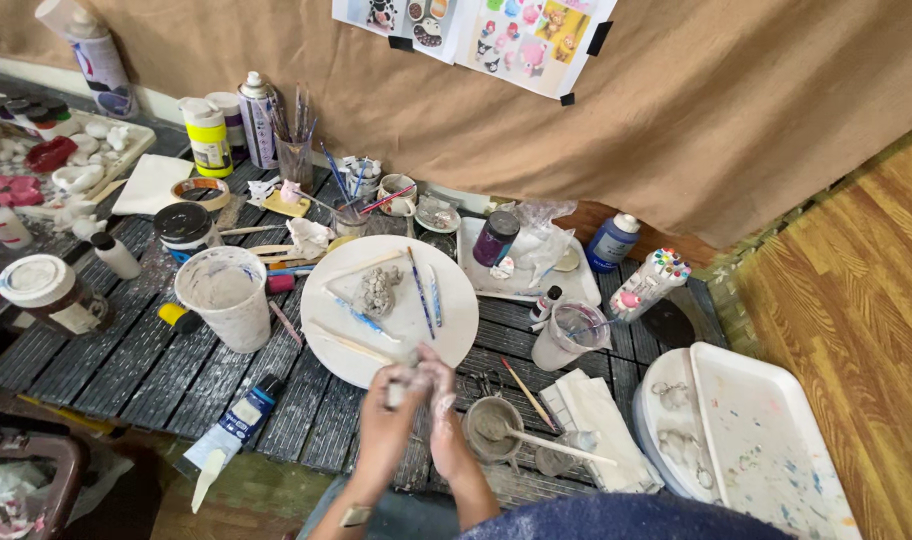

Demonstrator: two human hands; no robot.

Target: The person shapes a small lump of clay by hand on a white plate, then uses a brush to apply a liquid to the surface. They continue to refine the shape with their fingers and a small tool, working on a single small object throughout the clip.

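Both hands meet just below the near edge of a round white board (396, 300), pressed together around a small grey lump of clay (396, 393). The left hand (388, 410) cups the lump from the left with fingers curled about it, while the right hand (444, 405) closes against it from the other side, thumb and fingertips dusted with pale clay. The lump sits between the two palms, held above the dark slatted bench (126, 370) rather than resting on it (only its top end shows past the fingers).

On the board lies a larger rough grey clay mass (378, 290), well apart from the hands, with a blue-handled brush (421, 293) and a few wooden sticks beside it. Left of the board stands a white bucket (226, 297) smeared with grey. Just right of the right hand sits a small grey cup (492, 428) with a wooden stick leaning in it, and beyond that a clear plastic cup (570, 335). A white tray (761, 440) spotted with paint rests at the far right.
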